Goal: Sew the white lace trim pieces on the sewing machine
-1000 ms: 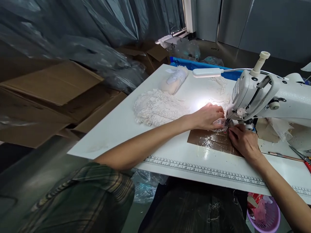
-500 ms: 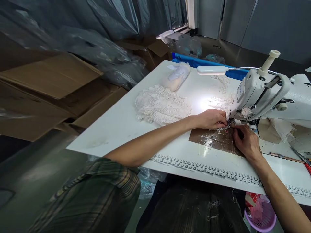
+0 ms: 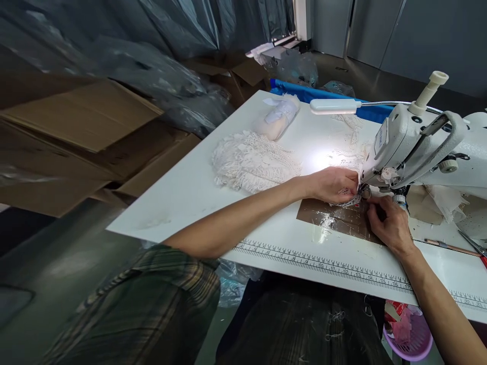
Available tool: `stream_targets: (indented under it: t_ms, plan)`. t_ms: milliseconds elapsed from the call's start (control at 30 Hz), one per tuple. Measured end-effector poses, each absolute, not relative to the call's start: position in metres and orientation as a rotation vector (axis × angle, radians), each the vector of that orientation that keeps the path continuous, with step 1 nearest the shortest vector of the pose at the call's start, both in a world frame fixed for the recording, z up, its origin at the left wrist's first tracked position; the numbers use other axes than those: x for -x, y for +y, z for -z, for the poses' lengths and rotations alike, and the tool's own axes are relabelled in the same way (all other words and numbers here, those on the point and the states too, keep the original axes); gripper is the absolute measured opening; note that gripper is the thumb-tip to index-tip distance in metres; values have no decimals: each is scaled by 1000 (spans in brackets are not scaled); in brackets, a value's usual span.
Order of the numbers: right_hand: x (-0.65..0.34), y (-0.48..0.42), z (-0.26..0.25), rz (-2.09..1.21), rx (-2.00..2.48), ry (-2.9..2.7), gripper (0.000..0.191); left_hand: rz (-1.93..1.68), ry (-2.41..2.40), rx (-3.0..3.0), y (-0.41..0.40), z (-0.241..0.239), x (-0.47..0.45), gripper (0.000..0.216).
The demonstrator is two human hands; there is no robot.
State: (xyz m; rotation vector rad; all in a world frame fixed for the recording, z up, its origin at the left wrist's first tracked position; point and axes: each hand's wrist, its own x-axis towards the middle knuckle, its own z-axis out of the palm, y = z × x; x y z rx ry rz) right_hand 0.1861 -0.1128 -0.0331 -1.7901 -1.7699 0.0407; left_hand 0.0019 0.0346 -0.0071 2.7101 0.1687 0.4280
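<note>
Head view: the left hand (image 3: 334, 183) pinches white lace trim (image 3: 347, 203) just below its fingers, beside the sewing machine's (image 3: 399, 136) needle area. Near it, the right hand (image 3: 392, 223) curls inward; whether it pinches anything cannot be told.

grey wall panels (image 3: 437, 40) behind a dark floor (image 3: 369, 83)

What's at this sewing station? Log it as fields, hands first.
Left hand: on white lace, at the sewing machine; grip unclear
Right hand: close to the lace; grip unclear
On table: brown sheet, lace pile
Right edge: red-handled scissors, partly out of frame
Below table: purple basket holding scraps
</note>
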Motion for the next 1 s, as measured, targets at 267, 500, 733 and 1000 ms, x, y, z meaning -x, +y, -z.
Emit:
stream_targets:
  t_ms: [267, 500, 733, 1000]
  plan:
    - [-186, -115, 28, 13, 1713, -2013, 34, -335, 141, -2660, 39, 11, -5, 25]
    - [-187, -116, 30, 54, 1682, -2225, 33, -404, 173, -2677, 39, 11, -6, 24]
    - [-203, -111, 36, 333, 1834, -2009, 36, -351, 178, -2930, 36, 11, -7, 24]
    - [-203, -113, 36, 143, 1766, -1836, 35, -312, 201, -2918, 33, 12, -9, 26]
